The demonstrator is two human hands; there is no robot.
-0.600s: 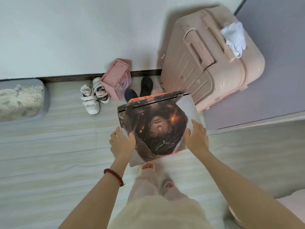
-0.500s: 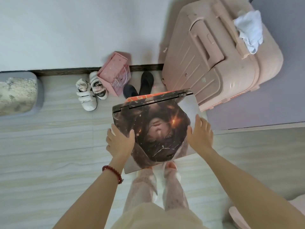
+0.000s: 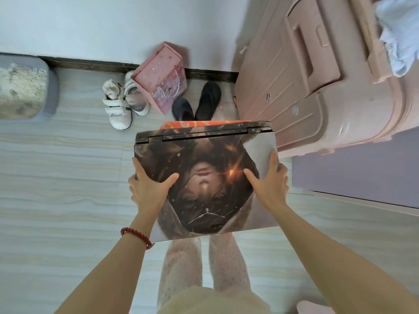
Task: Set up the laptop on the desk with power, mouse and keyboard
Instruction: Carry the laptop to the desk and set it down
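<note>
Raised closer to the head camera than half a second ago, the closed laptop (image 3: 205,177) now fills more of the view, and both thumbs have spread further across its printed lid. It hangs above the tiled floor (image 3: 56,200), level, hinge edge away from the person. The left hand (image 3: 148,191) grips its left edge and the right hand (image 3: 269,185) its right edge; on each, the thumb lies on the lid while the other fingers curl round the side. One laptop, two hands. Beyond it stand one pink suitcase (image 3: 317,82), one pink gift bag (image 3: 162,78), two white shoes (image 3: 120,103) and two black slippers (image 3: 197,103).
</note>
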